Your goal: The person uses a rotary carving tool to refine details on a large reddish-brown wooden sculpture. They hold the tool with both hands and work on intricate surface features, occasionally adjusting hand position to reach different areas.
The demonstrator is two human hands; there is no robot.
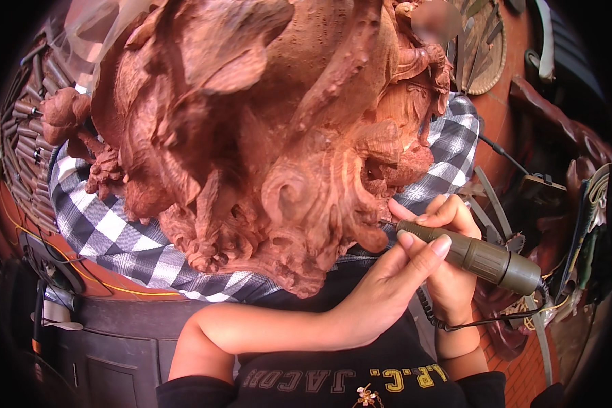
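A large reddish-brown wood carving (299, 177), cut in deep swirls and folds, fills the upper middle of the view. My right hand (454, 289) is wrapped round an olive-green rotary carving tool (483, 257), whose thin tip points left at the carving's lower right edge. Whether the tip touches the wood, I cannot tell. Reaching across from the left, my left hand (381, 285) has its thumb and finger closed on the front part of the same tool. A coiled black cord runs from the tool's rear end.
Beneath the carving lies a black-and-white checked cloth (136, 248). Many wooden-handled chisels (30, 136) are laid out at the far left. A round woven tray (486, 51) with flat pieces sits at the upper right. A yellow cable (115, 282) crosses the lower left.
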